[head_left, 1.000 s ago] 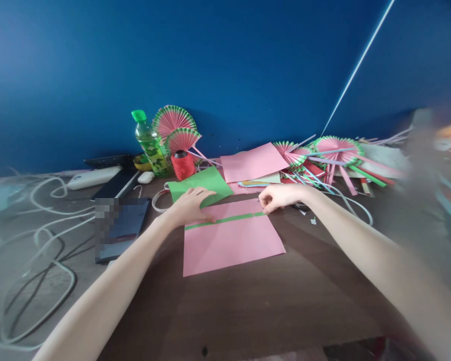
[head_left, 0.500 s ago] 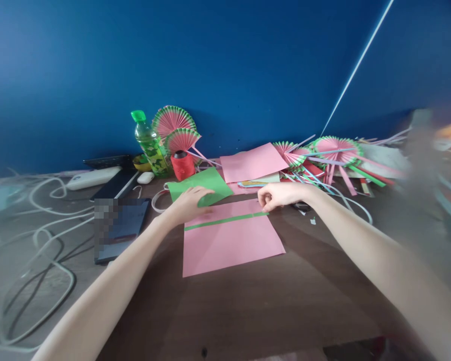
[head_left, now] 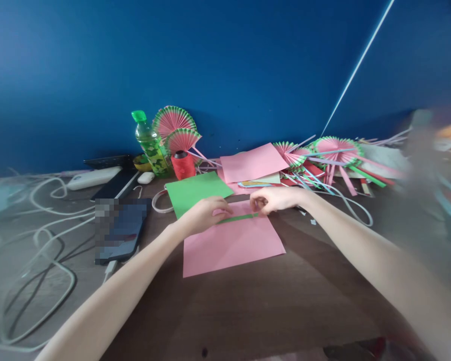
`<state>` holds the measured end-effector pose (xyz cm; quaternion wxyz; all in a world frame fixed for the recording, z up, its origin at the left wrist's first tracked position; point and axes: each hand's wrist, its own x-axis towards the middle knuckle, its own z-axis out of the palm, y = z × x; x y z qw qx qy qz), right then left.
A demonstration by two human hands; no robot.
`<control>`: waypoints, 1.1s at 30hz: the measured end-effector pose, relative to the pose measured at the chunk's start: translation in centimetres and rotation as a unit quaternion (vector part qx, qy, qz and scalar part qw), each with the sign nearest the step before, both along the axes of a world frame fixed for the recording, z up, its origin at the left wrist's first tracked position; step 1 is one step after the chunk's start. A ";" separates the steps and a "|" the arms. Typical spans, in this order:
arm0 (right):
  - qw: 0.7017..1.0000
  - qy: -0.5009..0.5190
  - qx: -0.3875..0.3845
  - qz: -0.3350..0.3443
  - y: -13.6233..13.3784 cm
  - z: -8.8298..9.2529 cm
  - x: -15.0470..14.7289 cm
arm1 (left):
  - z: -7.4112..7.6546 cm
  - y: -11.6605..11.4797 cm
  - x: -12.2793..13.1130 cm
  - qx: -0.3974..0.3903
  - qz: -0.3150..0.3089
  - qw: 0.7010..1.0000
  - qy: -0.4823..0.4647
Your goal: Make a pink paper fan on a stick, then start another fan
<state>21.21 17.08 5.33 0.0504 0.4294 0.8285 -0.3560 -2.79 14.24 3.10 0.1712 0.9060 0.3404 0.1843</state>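
Note:
A pink sheet of paper lies on the dark table in front of me, with a narrow green paper strip running across its upper part. My left hand rests over the strip's left side and hides that part. Its fingers are apart and loosely bent, tips at the strip. My right hand is closed, thumb and forefinger together at the strip's right end. A small pale mark shows on the strip near those fingertips. Just behind my left hand, a green sheet of paper lies flat.
Behind are another pink sheet, a red thread spool, a green bottle and pleated pink-green paper fans. A phone and white cables lie left. Paper strips pile up at the right.
My left hand has moved right along the strip, away from the green sheet, which now lies flatter. My right hand has shifted slightly left.

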 end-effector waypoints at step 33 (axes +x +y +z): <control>0.999 0.030 -0.017 -0.022 0.5 -1.2 -0.2 | -1.0 -0.1 0.6 -0.034 -0.007 0.999 -0.020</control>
